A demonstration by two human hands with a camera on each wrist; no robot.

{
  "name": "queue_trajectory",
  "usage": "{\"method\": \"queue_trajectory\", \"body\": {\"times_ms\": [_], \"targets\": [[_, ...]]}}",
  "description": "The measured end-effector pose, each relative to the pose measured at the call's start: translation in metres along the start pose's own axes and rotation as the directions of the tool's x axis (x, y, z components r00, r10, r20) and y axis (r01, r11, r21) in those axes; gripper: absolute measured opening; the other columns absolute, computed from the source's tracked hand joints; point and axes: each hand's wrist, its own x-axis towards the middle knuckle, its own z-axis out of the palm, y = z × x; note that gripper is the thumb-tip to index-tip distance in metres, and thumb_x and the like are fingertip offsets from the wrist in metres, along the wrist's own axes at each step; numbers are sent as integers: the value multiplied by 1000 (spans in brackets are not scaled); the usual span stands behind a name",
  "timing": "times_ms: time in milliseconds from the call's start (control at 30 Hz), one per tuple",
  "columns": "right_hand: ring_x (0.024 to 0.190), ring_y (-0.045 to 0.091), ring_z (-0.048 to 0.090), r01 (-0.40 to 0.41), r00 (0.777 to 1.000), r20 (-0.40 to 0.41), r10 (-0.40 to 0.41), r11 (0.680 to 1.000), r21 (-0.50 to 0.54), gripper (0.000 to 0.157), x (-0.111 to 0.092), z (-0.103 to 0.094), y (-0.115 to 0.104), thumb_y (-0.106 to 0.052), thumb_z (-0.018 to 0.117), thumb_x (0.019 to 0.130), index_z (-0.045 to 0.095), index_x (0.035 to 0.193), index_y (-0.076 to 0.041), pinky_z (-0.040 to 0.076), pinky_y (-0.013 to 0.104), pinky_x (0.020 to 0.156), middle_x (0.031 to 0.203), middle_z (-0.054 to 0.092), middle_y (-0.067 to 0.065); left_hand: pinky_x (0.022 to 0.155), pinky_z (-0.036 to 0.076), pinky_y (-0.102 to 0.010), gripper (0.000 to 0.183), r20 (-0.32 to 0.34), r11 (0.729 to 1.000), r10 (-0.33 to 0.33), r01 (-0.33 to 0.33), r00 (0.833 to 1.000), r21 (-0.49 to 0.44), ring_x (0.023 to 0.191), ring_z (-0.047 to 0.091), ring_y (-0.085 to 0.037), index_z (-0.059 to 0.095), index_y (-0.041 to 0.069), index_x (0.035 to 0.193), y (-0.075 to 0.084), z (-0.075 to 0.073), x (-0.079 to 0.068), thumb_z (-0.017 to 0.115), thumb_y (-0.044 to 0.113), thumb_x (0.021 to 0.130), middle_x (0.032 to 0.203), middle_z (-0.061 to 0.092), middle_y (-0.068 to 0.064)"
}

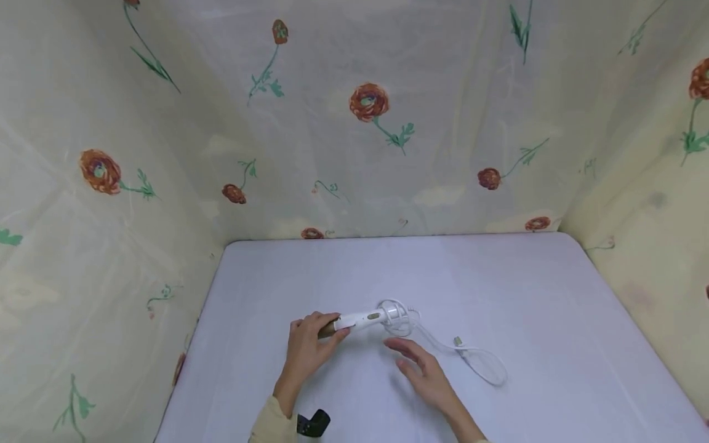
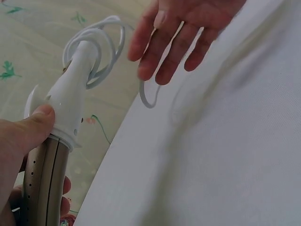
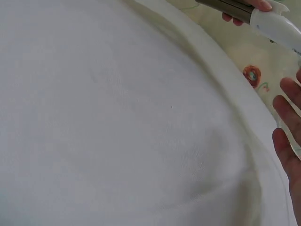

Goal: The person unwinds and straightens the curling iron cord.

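At the head view's lower middle, the left hand (image 1: 310,341) grips the drilled brown barrel of a hair iron (image 1: 360,319) over the smooth, pale bench (image 1: 266,277). Part of the white cord (image 1: 435,341) coils around the glossy, tapered handle's end; the rest trails loose. Nearby, the right hand (image 1: 429,375) is empty, fingers extended.

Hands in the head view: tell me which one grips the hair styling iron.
The left hand: its thumb and fingers are closed around the hair styling iron. The right hand holds nothing, its fingers apart from the iron.
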Motion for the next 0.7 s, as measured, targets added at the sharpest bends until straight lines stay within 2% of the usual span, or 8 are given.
{"method": "queue_trajectory", "body": {"times_ms": [100,167,233,267,333,433,567,700], "targets": [[103,10,61,-36,986,-158,56,991,127,20,2,6,-2,-5,55,94,56,113,-4,49,24,87,112,63,11,84,36,-42,41,2,1000,-11,11,1000,-3,79,57,-10,70,23,111,0,1,1,67,51,81,89,67,6],[97,6,59,-57,957,-270,110,979,197,20,4,9,-2,-4,56,93,52,112,0,50,20,80,109,59,13,85,36,-42,41,7,1000,-16,16,1000,-8,80,57,-10,70,23,111,1,0,1,67,52,81,90,67,6],[100,4,55,-61,934,-334,128,977,203,28,7,11,-3,-4,58,92,49,118,1,49,18,78,113,55,13,85,36,-42,42,12,999,-24,25,1000,-20,81,58,-11,69,23,112,3,0,2,67,52,81,91,68,5],[104,4,54,-56,931,-343,120,980,193,32,8,11,-3,-5,58,92,47,121,0,49,18,80,118,54,12,85,36,-42,42,12,999,-28,28,1000,-27,81,58,-11,69,23,112,3,0,2,67,51,81,91,68,5],[114,6,51,-44,942,-320,99,983,176,37,11,12,-3,-8,59,93,47,127,-3,49,19,85,127,53,11,85,36,-42,42,7,999,-30,30,1000,-31,81,58,-11,69,22,112,4,0,2,66,51,82,91,67,5],[121,6,50,-19,960,-273,58,989,144,35,13,14,-3,-13,57,95,51,128,-5,47,21,92,131,55,11,84,36,-42,42,2,999,-31,31,1000,-43,80,58,-11,69,22,112,6,1,2,66,51,82,91,67,4],[119,3,53,-16,957,-284,52,992,126,25,10,14,-9,-15,50,98,57,120,-5,42,16,95,124,61,9,86,37,-44,43,-4,999,-37,37,999,-37,81,58,-12,69,21,112,7,1,1,65,52,82,92,68,3],[118,18,57,35,957,-289,-23,999,37,21,3,13,-28,-10,45,100,62,109,-3,37,10,96,115,67,10,87,37,-47,43,-19,999,-53,53,998,-12,83,59,-14,70,20,111,6,2,1,65,52,82,94,68,2]]}}
